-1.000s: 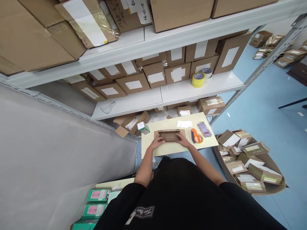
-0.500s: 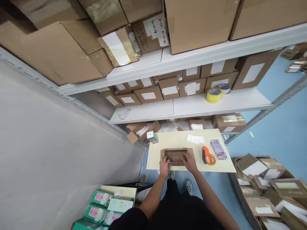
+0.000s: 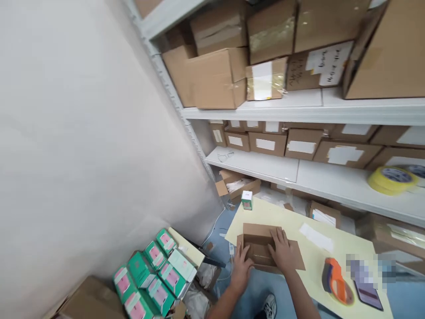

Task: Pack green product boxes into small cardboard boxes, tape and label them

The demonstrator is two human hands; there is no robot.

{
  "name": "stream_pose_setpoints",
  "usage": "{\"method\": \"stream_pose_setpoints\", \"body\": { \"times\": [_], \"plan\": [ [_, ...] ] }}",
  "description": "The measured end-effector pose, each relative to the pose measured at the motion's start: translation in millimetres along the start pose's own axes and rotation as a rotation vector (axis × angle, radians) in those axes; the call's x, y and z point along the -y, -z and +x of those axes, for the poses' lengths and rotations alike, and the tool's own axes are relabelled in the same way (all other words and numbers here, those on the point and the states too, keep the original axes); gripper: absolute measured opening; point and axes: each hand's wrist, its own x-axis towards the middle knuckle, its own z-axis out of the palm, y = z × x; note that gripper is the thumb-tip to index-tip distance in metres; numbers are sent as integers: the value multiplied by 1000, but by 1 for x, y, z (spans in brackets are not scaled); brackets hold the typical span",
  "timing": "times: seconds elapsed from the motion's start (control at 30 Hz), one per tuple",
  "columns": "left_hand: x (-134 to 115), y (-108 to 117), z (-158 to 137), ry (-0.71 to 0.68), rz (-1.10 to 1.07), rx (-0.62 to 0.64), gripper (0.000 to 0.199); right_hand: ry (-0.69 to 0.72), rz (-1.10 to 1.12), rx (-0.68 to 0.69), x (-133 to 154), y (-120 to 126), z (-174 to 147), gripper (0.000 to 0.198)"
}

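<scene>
An open cardboard box (image 3: 260,253) sits at the near edge of the pale yellow table (image 3: 275,212), its flaps folded outward and its inside bare. At its left end, my left hand (image 3: 242,269) grips the near corner, fingers over the wall. My right hand (image 3: 282,249) holds the right end, thumb inside and the other fingers stretched toward the far flap. To the right lie a white paper slip (image 3: 316,237) and an orange tape dispenser (image 3: 337,281). A small green-and-white box (image 3: 247,200) stands at the table's far left corner.
Green boxes with pink panels (image 3: 159,290) are stacked at lower left by the wall. Shelving (image 3: 265,167) with cardboard boxes runs behind the table. Yellow tape rolls (image 3: 392,179) rest on the middle shelf. A phone (image 3: 368,290) lies at the table's right end.
The view has swung left and closer. The cardboard box's far and right flaps now stand spread outward, and my right hand has shifted to its far right corner.
</scene>
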Motion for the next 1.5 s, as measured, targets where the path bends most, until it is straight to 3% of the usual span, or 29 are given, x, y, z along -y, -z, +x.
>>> {"method": "stream_pose_setpoints", "body": {
  "times": [0.1,0.2,0.33,0.57,0.7,0.87,1.1,1.3,1.5],
  "plan": [
    [14,17,-28,27,2,-94,23,123,-19,42,30,3,13,41],
    [30,38,-68,55,-13,-216,20,276,38,180,70,5,10,31],
    [47,77,-131,111,-65,-343,17,387,42,290,135,4,-18,32],
    [68,131,-253,306,-174,-361,13,616,36,412,232,-24,-78,32],
    [83,139,-321,389,-187,-406,14,737,86,379,288,-46,-116,50],
    [104,148,-403,459,-188,-511,17,891,236,387,372,-70,-179,55],
    [122,166,-500,623,-220,-582,17,1047,339,532,483,-109,-259,53],
    [125,167,-549,754,-285,-636,22,1151,229,621,565,-169,-289,53],
    [126,170,-569,860,-203,-619,22,1064,-162,760,635,-224,-307,70]
  ]
}}
